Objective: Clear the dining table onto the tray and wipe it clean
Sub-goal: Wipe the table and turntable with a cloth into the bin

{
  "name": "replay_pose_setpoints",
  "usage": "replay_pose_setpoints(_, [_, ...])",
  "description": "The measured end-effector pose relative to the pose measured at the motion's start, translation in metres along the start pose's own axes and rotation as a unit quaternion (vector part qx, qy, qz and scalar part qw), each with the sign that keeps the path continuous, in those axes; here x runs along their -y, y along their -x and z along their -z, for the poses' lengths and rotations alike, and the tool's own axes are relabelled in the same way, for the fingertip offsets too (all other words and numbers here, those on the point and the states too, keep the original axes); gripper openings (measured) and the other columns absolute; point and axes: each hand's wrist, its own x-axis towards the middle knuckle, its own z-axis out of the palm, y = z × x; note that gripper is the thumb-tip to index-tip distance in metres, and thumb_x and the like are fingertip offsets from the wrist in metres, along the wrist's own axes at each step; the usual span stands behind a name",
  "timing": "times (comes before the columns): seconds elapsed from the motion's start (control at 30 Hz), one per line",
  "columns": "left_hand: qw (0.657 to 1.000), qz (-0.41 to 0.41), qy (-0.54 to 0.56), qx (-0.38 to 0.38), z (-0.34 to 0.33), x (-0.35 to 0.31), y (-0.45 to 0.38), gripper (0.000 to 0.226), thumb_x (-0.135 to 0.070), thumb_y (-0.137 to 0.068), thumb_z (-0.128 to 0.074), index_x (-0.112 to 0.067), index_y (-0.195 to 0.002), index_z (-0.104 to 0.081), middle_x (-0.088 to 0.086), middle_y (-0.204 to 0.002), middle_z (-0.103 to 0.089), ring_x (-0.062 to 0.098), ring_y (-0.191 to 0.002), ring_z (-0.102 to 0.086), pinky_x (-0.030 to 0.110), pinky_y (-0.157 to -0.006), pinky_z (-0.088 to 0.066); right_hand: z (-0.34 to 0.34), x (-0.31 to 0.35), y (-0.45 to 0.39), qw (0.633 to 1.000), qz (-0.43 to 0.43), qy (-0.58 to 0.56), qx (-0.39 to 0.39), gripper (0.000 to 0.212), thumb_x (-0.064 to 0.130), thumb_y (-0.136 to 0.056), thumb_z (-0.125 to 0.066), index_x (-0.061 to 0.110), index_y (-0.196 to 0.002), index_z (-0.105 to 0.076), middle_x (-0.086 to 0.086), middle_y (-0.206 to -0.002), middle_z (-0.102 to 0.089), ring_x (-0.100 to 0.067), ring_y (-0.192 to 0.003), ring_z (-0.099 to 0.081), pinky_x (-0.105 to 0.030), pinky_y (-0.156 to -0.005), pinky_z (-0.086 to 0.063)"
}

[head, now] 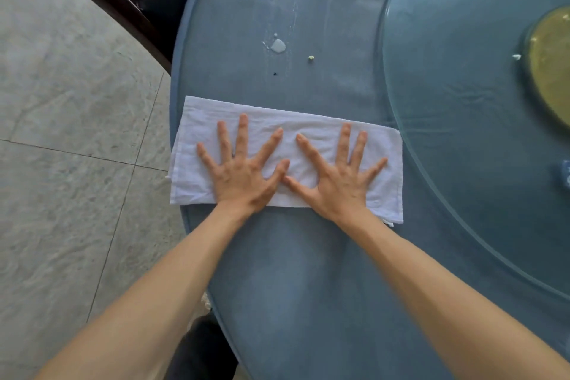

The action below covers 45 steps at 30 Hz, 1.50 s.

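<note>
Floor tiles (71, 133) at nine o'clock, a dark chair (123, 6) at eleven. Left hand (240, 176) flat on the white cloth (308, 133), fingers spread wide; right hand (336, 182) beside it, same splay, thumbs touching. Cloth lies near the blue table's (293, 287) edge. Spilled drop (278, 46) and crumb (311, 57) at twelve; glass turntable (462, 102) at three.

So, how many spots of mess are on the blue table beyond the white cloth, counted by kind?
Whitish liquid puddle: 1
Pale yellow crumb: 1
Small dark speck: 1
Total: 3, all on the blue table beyond the white cloth.
</note>
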Motion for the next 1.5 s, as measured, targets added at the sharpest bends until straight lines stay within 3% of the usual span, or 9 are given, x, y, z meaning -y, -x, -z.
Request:
replay_pose_setpoints(0.27, [0.999,-0.037,0.003,0.018,0.024,0.02,-0.113,0.062,-0.082,-0.089,-0.021,-0.07,-0.147,-0.002,-0.005,-0.17,0.01,0.034,-0.154,0.017,0.074,-0.114,0.009,0.015,0.035,-0.093,0.999,-0.046,-0.006,0.013,0.086,0.104,-0.067,-0.018,0.076,-0.145,0.006,-0.007,-0.17,0.025,-0.041,-0.153,0.029,-0.087,-0.105,0.007])
replay_pose_setpoints(0.57, [0.996,-0.087,0.006,0.032,0.039,0.025,-0.21,0.062,-0.084,-0.087,-0.016,-0.071,-0.145,0.004,-0.006,-0.17,0.013,0.033,-0.154,0.021,0.073,-0.113,0.01,0.029,0.052,-0.174,0.995,-0.094,-0.02,0.004,0.084,0.103,-0.069,-0.023,0.078,-0.143,0.006,-0.006,-0.17,0.025,-0.039,-0.153,0.029,-0.086,-0.106,0.007])
replay_pose_setpoints(0.7, [0.994,-0.106,0.012,0.031,0.046,0.024,-0.259,0.063,-0.087,-0.084,-0.009,-0.072,-0.144,0.007,-0.006,-0.169,0.015,0.033,-0.153,0.022,0.073,-0.112,0.01,0.038,0.057,-0.215,0.994,-0.111,-0.018,0.002,0.085,0.106,-0.065,-0.017,0.078,-0.142,0.006,-0.006,-0.17,0.025,-0.039,-0.154,0.028,-0.085,-0.106,0.008])
replay_pose_setpoints(0.8, [0.992,-0.121,0.01,0.035,0.051,0.02,-0.298,0.073,-0.094,-0.077,-0.006,-0.071,-0.144,0.008,-0.006,-0.169,0.018,0.034,-0.153,0.024,0.074,-0.112,0.011,0.044,0.057,-0.254,0.993,-0.12,-0.011,0.004,0.086,0.106,-0.062,-0.009,0.079,-0.141,0.008,-0.006,-0.17,0.026,-0.039,-0.154,0.028,-0.085,-0.106,0.009])
replay_pose_setpoints(0.97, [0.987,-0.151,-0.003,0.056,0.058,0.015,-0.34,0.093,-0.103,-0.063,-0.011,-0.067,-0.147,0.008,-0.001,-0.167,0.024,0.038,-0.151,0.028,0.076,-0.109,0.011,0.048,0.055,-0.292,0.991,-0.135,0.001,0.005,0.079,0.101,-0.071,-0.021,0.079,-0.14,0.01,-0.007,-0.17,0.026,-0.04,-0.154,0.027,-0.086,-0.106,0.007])
replay_pose_setpoints(1.1, [0.976,-0.209,-0.011,0.063,0.062,0.013,-0.38,0.104,-0.106,-0.057,-0.014,-0.063,-0.147,0.017,0.005,-0.166,0.028,0.045,-0.148,0.03,0.081,-0.104,0.011,0.057,0.055,-0.326,0.986,-0.164,-0.002,0.016,0.086,0.107,-0.063,-0.018,0.08,-0.14,0.011,-0.004,-0.169,0.028,-0.038,-0.154,0.029,-0.085,-0.107,0.009])
replay_pose_setpoints(1.5, [0.938,-0.334,-0.042,0.08,0.077,-0.024,-0.56,0.107,-0.106,-0.056,-0.016,-0.062,-0.149,0.014,0.007,-0.167,0.024,0.043,-0.149,0.028,0.082,-0.104,0.012,0.087,0.048,-0.46,0.96,-0.279,-0.032,-0.006,0.086,0.109,-0.061,-0.016,0.081,-0.139,0.009,-0.002,-0.17,0.026,-0.034,-0.154,0.028,-0.083,-0.108,0.01])
